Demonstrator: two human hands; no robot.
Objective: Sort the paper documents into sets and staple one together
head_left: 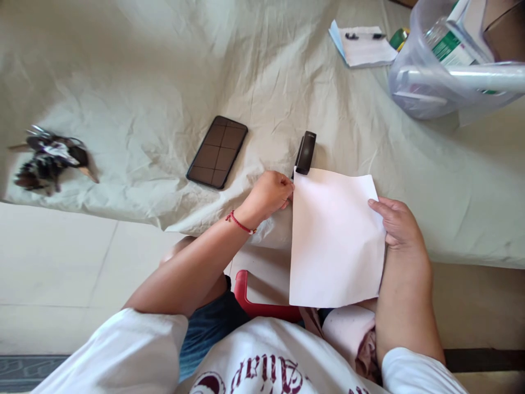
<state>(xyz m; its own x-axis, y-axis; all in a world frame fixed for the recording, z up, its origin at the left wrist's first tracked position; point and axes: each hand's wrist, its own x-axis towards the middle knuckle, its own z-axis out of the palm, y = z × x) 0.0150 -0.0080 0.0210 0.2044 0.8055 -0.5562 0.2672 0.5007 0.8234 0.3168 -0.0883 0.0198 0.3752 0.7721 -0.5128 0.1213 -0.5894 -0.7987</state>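
Observation:
White paper [334, 241] hangs partly over the near table edge; whether it is one sheet or a stack I cannot tell. A black stapler [305, 152] lies with its jaw over the paper's upper left corner. Just below it, my left hand [271, 192] is closed, its fingertips pinching the paper's left edge; a red cord bracelet is on that wrist. My right hand [397, 220] grips the right edge, thumb on top and fingers underneath, partly hidden.
A dark phone [217, 152] lies left of the stapler. Farther left is a dark cluttered bundle [55, 158]. At the upper right are a notepad [367, 49] and a translucent tub [414, 93] holding a bottle. Cream cloth [156, 98] covers the table.

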